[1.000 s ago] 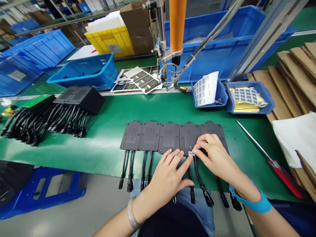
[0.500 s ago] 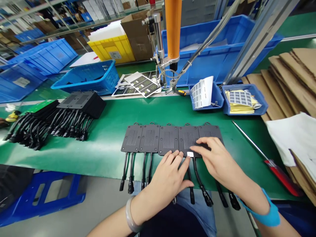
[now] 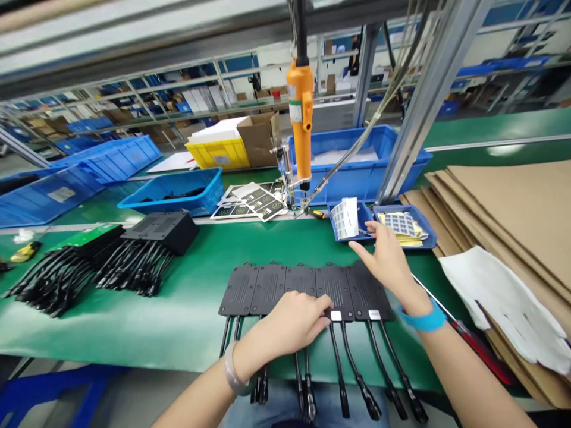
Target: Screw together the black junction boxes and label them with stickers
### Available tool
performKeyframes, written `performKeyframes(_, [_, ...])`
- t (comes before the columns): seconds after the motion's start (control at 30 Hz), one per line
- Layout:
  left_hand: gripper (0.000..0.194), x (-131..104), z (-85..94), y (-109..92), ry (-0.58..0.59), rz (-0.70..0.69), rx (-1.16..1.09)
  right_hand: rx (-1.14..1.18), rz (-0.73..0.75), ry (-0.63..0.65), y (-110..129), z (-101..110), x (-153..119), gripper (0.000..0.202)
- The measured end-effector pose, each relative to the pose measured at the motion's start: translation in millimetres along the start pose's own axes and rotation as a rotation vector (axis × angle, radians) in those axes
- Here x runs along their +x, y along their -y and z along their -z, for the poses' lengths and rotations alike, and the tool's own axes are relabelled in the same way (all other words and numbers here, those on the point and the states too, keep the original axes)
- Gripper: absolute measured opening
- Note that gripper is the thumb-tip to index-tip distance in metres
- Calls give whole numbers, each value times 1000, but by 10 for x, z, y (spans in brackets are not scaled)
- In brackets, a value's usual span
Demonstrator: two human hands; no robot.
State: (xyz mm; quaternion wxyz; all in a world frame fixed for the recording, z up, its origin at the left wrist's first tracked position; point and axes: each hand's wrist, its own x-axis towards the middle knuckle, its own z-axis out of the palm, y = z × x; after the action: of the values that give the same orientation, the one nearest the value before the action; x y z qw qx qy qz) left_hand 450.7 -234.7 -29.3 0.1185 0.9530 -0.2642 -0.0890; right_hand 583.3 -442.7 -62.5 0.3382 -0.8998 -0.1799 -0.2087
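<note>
Several flat black modules [image 3: 332, 284] lie side by side on the green table, their cables hanging toward me. Small white labels sit on the lower edges of the two rightmost modules, one of them a label [image 3: 374, 314] at the far right. My left hand [image 3: 297, 321] rests over the middle modules, fingers bent; whether anything is under the fingertips is hidden. My right hand [image 3: 386, 255] is raised above the right end of the row, thumb and fingers apart, its fingertips beside a small blue bin [image 3: 363, 232] holding a white label sheet [image 3: 345, 218].
A second small bin [image 3: 428, 235] holds yellow-backed labels. An orange electric screwdriver [image 3: 301, 119] hangs at centre. Cardboard sheets [image 3: 513, 208] and a red-handled screwdriver [image 3: 486, 353] lie right. Cabled black modules [image 3: 163, 229] are stacked left.
My right hand has left the modules and moved forward to the small bin. My left hand stays at the row with its fingers more bent. The head view has tilted up.
</note>
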Motion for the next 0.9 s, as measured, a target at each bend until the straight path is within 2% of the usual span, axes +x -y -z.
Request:
performKeyframes(0.07, [13,94,61,83,-69,-49,-81,20,-39,-94,-14,-166,209,60])
performKeyframes(0.17, [20,261,150,251,-269,-106,-169,62,-7,-148,45,-302,347,39])
performKeyframes(0.23, [27,390,228,392,-435,-108,-185,100,48,-149,111,-296,342,23])
performKeyframes(0.33, [40,601,365,603,-620,-98,-180,138,142,-127,196,-200,276,14])
performKeyframes(0.4, [46,742,442,708,-668,-134,-180,156,186,-117,226,-131,237,12])
performKeyframes(0.47, [44,874,484,773,-686,-200,-197,177,204,-116,233,-86,214,13])
performKeyframes(0.6, [18,1078,447,821,-712,-261,-267,216,174,-135,180,-87,192,14])
performKeyframes(0.7, [9,1164,376,837,-748,-249,-333,235,123,-168,100,-132,183,18])
performKeyframes(0.9, [8,1209,326,857,-757,-228,-425,265,59,-180,7,-183,151,18])
